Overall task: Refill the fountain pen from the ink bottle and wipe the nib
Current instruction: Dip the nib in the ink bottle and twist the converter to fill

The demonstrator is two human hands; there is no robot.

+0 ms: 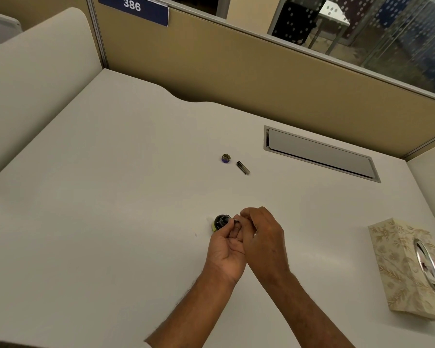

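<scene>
Both hands meet at the ink bottle (221,221), which stands open on the bench (111,197) in front of me. Left hand (227,244) is cupped palm-up beside the bottle, fingertips pinched on a small pen part; right hand (263,234) is closed over the same part from above. Pen section is mostly hidden between my fingers, so I can't tell whether the nib is in the ink. Bottle cap (226,158) and the pen barrel (243,168) lie side by side further back, well clear. My read: filling step. To do it well: brace the bottle so it can't tip, keep the nib fully under, work the filler slowly, lift straight up, let it drip. Tissue box (409,267) is off to my right for the wipe.
</scene>
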